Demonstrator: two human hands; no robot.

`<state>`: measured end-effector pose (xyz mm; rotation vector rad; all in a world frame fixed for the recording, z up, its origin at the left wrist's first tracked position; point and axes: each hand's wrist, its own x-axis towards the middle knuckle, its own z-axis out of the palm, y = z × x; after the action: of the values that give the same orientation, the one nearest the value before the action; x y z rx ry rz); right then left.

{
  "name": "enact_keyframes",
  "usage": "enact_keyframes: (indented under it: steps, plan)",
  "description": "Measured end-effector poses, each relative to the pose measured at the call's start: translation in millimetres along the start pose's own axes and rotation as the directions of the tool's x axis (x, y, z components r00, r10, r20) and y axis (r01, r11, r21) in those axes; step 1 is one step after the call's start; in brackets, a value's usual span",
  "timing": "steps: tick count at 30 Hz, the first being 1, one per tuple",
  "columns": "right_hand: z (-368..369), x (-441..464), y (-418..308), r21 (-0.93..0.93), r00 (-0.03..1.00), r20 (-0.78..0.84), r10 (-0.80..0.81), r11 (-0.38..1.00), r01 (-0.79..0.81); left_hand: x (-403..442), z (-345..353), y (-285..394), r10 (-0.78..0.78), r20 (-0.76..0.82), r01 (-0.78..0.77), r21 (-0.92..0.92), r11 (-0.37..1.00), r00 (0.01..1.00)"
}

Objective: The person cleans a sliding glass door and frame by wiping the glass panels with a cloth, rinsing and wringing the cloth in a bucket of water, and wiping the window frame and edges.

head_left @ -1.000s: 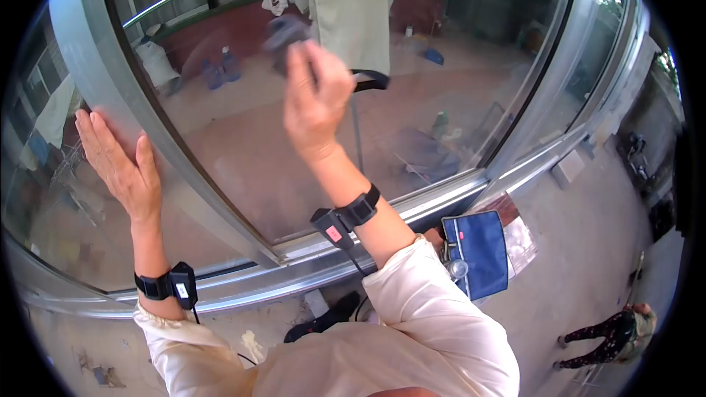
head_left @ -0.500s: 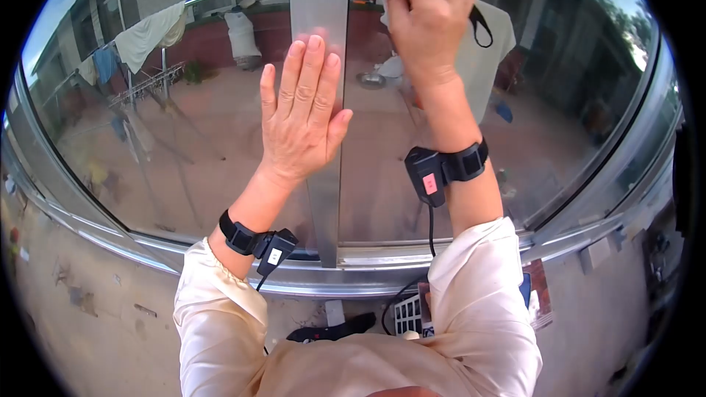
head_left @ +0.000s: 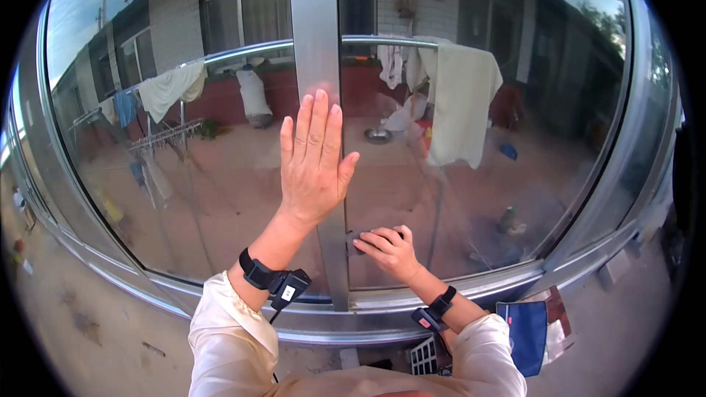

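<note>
In the head view my left hand (head_left: 313,169) lies flat on the silver metal frame post (head_left: 316,29) between two glass panes, fingers stretched upward and nothing in it. Low on the right pane (head_left: 397,202), my right hand (head_left: 391,251) is closed around a small dark pad (head_left: 356,242), pressing it at the glass beside the post. The fingers partly cover the pad, so its exact kind is unclear. Each wrist wears a black strapped device with a cable.
The left pane (head_left: 220,191) reflects or shows a yard with hanging cloths. A metal sill (head_left: 309,326) runs below the panes. Near my right arm are a blue folder-like item (head_left: 523,331) and a white grid-like crate (head_left: 424,356).
My right hand has swept down from high on the right pane to near its bottom, pad in grip. My left hand stays flat on the post while the camera view has tilted upward.
</note>
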<state>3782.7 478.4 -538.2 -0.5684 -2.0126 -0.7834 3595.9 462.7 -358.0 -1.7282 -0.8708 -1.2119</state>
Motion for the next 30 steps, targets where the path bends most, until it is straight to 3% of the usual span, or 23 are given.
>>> enact_keyframes:
  steps: [4, 8, 10, 14, 18, 20, 24, 25, 27, 30]
  plan:
    - [-44, 143, 42, -0.161, 0.928, -0.371, 0.012, 0.984, -0.077, -3, 2, -4, -0.005, 0.042, 0.002, 0.074, 0.997, 0.999]
    - [-89, 323, 110, -0.312, 0.751, -0.612, -0.246, 0.948, 0.056, 0, 5, -4, 0.001, 0.031, -0.004, 0.084, 0.996, 1.000]
    - [-117, 399, 142, -0.445, 0.617, -0.684, -0.388, 0.893, 0.068, -1, 3, -3, -0.001, 0.040, 0.000, 0.039, 0.999, 0.999]
    - [-145, 447, 148, -0.425, 0.602, -0.716, -0.354, 0.905, 0.026, 1, 2, -3, -0.010, 0.036, 0.010, 0.014, 1.000, 0.999]
    - [-113, 394, 127, -0.335, 0.639, -0.707, -0.305, 0.939, 0.078, 0, 1, 0, 0.000, 0.048, -0.002, 0.024, 1.000, 0.999]
    - [-79, 310, 106, -0.155, 0.765, -0.629, -0.138, 0.987, 0.051, -3, 3, -2, 0.003, 0.066, -0.008, 0.076, 0.997, 0.998]
    - [-41, 117, 59, 0.015, 0.955, -0.269, -0.127, 0.991, 0.136, -1, 8, -1, 0.080, -0.025, -0.076, 0.132, 0.988, 0.996]
    - [-36, 73, 57, -0.011, 0.955, -0.204, -0.214, 0.976, 0.216, 1, 9, 1, 0.097, -0.045, -0.087, 0.180, 0.980, 0.994]
    - [-52, 12, 78, -0.020, 0.957, -0.195, -0.213, 0.977, 0.213, 4, 9, 7, 0.120, -0.064, -0.104, 0.221, 0.970, 0.991]
    - [-112, -37, 147, -0.346, 0.951, -0.305, -0.058, 0.937, -0.053, 9, 12, 8, 0.137, -0.074, -0.118, 0.219, 0.969, 0.988]
